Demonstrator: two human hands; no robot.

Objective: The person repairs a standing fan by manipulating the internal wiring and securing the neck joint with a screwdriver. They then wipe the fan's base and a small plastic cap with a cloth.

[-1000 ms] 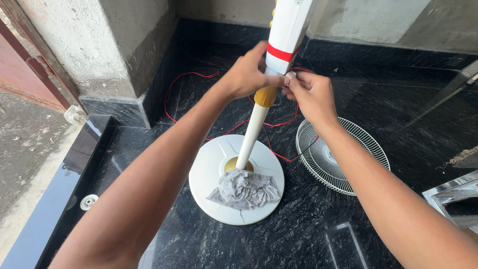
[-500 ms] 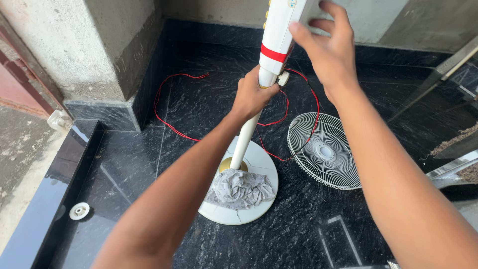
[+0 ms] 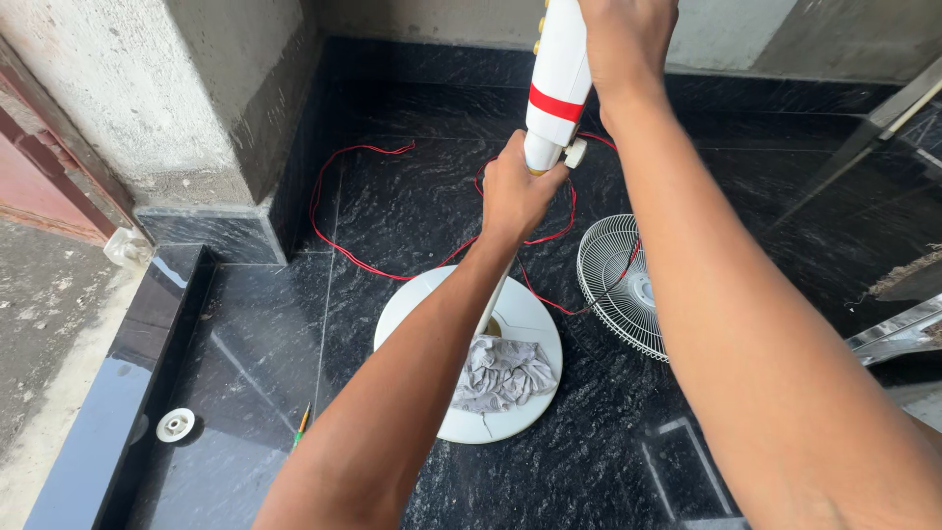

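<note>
Fan stand pole [image 3: 557, 93], white with a red band, is upright on its round white base [image 3: 469, 355] in the middle of the black stone floor [image 3: 245, 334]. Left hand [image 3: 515, 191] is wrapped tight round the pole just below the collar, right where the small white locking knob [image 3: 575, 152] sticks out, so it looks like it's bracing the joint. Right hand [image 3: 628, 39] is closed round the upper housing near the top edge of view, steadying the top so the pole stays vertical; its fingertips are cut off, can't tell more.

Crumpled grey rag [image 3: 503, 371] sits on the base beside the pole foot, touching the plate. Red wire [image 3: 392, 211] loops loose over the floor behind the base, running towards the pole. Wire fan guard [image 3: 618, 285] lies flat just right of the base, off the fan. Small white round cap [image 3: 176, 424] sits well apart at lower left beside a raised black stone kerb [image 3: 108, 393]; a thin screwdriver-like tool [image 3: 302, 424] lies near it. Rough concrete pillar [image 3: 186, 98] stands at upper left.
</note>
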